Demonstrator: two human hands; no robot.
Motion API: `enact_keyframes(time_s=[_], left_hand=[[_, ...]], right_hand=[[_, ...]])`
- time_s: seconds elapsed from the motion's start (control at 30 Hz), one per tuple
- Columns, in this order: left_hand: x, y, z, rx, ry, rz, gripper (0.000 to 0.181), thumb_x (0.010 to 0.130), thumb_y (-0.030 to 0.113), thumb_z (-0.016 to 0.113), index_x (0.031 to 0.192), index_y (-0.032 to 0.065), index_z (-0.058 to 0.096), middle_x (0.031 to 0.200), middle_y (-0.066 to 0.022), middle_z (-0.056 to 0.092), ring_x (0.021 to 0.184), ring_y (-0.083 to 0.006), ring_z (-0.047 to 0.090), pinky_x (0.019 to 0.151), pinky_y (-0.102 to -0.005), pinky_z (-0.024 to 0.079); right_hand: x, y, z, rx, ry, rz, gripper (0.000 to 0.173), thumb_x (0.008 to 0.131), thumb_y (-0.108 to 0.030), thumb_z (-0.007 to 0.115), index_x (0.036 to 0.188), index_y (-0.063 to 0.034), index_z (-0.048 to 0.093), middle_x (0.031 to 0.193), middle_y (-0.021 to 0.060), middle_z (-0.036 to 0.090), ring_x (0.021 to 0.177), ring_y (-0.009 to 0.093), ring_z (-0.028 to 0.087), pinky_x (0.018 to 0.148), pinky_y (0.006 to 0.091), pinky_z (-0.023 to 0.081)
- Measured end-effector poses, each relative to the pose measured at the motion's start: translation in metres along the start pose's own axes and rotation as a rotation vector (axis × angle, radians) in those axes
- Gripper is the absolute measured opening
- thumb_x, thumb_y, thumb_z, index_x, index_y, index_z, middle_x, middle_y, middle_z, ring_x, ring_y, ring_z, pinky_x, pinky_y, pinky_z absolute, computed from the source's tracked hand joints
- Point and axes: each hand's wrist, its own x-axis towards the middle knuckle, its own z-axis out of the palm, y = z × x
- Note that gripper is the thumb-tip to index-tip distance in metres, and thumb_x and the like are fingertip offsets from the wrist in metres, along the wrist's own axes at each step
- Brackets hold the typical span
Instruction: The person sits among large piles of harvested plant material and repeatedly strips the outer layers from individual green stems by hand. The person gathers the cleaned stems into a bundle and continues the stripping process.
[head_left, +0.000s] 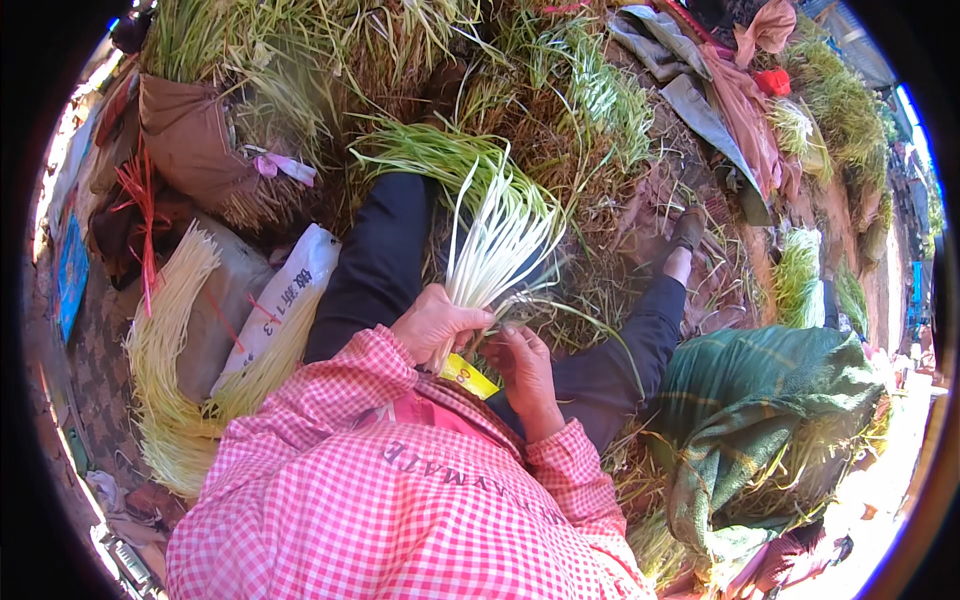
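My left hand (442, 322) is closed around a bunch of long pale stalks with green leaves, probably garlic chives or a similar vegetable (499, 244). The white ends fan out above the hand, and green leaves curve over my dark trouser leg. Close by on the right, my right hand (521, 364) pinches thin, dry-looking strands (517, 304) between thumb and fingertips beside the bunch. A yellow printed piece (469, 376) shows below and between the hands, near my waist.
Tied pale stalks (169, 330) lie at left beside a white printed sack (281, 292). Heaps of green leafy stalks (555, 97) cover the ground ahead. A green plaid blanket (750, 390) drapes over a pile at right. Red ties (146, 225) hang at left.
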Motion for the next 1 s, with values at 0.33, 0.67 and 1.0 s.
enact_keyframes(time_s=[0.33,0.67,1.0], left_hand=[[0.000,0.023,0.012,-0.400,0.074,0.019,0.017,0.087,0.010,0.065,0.100,0.0015,0.060,0.072,-0.0037,0.060,0.047,-0.0056,0.047,0.042,-0.0213,0.039],[-0.006,0.111,-0.066,-0.722,0.170,0.550,0.023,0.088,0.010,0.065,0.107,0.0042,0.051,0.084,-0.0053,0.059,0.058,-0.0042,0.052,0.046,-0.0204,0.045],[-0.015,0.032,-0.037,-0.746,0.123,0.218,0.022,0.090,0.014,0.066,0.107,0.0064,0.055,0.084,-0.0037,0.060,0.057,-0.0055,0.049,0.049,-0.0229,0.042]], right_hand=[[0.008,-0.006,0.022,0.211,-0.050,-0.080,0.024,0.094,-0.026,0.061,0.105,-0.0046,0.062,0.097,0.0077,0.067,0.089,0.019,0.064,0.081,0.0329,0.050],[-0.023,-0.055,-0.072,-1.931,0.353,-0.272,0.045,0.082,-0.019,0.070,0.120,0.0001,0.056,0.100,0.0194,0.066,0.082,0.033,0.064,0.073,0.0366,0.051],[0.011,-0.026,0.088,-1.080,-0.211,-0.568,0.014,0.087,-0.008,0.065,0.100,-0.0019,0.064,0.072,0.0117,0.063,0.062,0.017,0.061,0.057,0.0291,0.048]])
